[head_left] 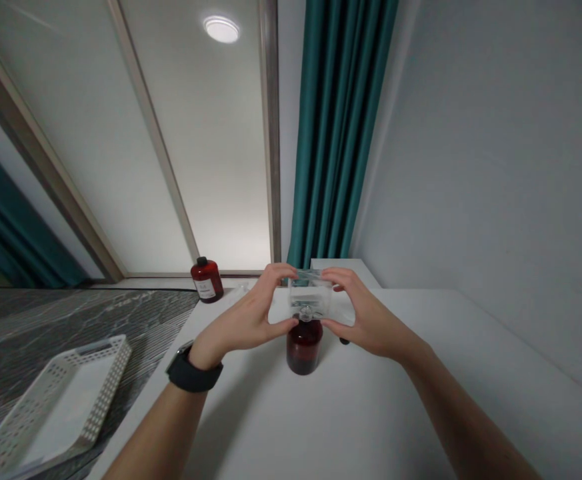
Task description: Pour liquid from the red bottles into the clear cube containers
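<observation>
While a white basket sits on the dark floor at far left, just past the edge of the white table, a labelled red-brown bottle stands upright close to the table's far-left corner. And the left hand, watch on its wrist, is clamped on one side of a clear container, up in the middle, fingers above, thumb below! Just beneath, a second bottle stands on the table; whether the two touch, nobody can tell. Over to the right hand, clamped on the container's other side, a small black object near its thumb, with a wide stretch of tabletop running from the forearm to the grey wall.
</observation>
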Demonstrator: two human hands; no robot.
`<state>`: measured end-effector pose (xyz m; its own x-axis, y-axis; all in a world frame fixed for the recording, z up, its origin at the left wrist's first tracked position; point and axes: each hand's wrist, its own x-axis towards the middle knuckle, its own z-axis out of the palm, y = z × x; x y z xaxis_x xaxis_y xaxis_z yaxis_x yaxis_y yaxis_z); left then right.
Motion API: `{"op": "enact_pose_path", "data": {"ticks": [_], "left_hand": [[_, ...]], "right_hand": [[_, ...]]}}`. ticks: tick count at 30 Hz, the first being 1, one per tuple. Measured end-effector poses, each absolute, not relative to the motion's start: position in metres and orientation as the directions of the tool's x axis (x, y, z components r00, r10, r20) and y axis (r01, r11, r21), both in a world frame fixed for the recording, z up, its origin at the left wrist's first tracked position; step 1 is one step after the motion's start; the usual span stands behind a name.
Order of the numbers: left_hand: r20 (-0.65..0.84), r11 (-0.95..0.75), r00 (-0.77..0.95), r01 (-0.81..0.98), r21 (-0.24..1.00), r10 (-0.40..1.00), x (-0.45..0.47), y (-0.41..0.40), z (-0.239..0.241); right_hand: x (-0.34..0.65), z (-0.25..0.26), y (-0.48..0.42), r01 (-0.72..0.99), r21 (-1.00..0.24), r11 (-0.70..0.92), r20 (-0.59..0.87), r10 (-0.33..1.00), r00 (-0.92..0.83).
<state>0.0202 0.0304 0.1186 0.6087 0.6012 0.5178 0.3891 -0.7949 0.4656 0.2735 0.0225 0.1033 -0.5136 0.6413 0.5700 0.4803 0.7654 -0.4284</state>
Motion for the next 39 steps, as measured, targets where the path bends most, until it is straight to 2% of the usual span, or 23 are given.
{"op": "enact_pose_path", "data": {"ticks": [7, 12, 19, 31, 39], "left_hand": [[0.493, -0.728, 0.559, 0.346, 0.591, 0.666, 0.02, 0.043, 0.102], [0.478, -0.675, 0.509, 0.327, 0.662, 0.716, 0.025, 0.048, 0.091], [0.482, -0.593, 0.395, 0.236, 0.77, 0.782, 0.031, 0.058, 0.073], [0.357, -0.367, 0.093, 0.341, 0.866, 0.929, 0.028, 0.068, 0.071], [0.291, -0.27, -0.067, 0.22, 0.937, 0.954, 0.022, 0.063, 0.082]], "right_hand": [[0.272, 0.094, 0.028, 0.484, -0.527, 0.699, 0.55, 0.714, -0.434], [0.267, 0.084, 0.034, 0.402, -0.642, 0.653, 0.549, 0.757, -0.354], [0.264, 0.076, 0.039, 0.318, -0.769, 0.554, 0.469, 0.828, -0.308], [0.267, 0.075, 0.038, 0.391, -0.731, 0.559, 0.494, 0.829, -0.261], [0.265, 0.08, 0.03, 0.475, -0.689, 0.547, 0.425, 0.836, -0.346]]}}
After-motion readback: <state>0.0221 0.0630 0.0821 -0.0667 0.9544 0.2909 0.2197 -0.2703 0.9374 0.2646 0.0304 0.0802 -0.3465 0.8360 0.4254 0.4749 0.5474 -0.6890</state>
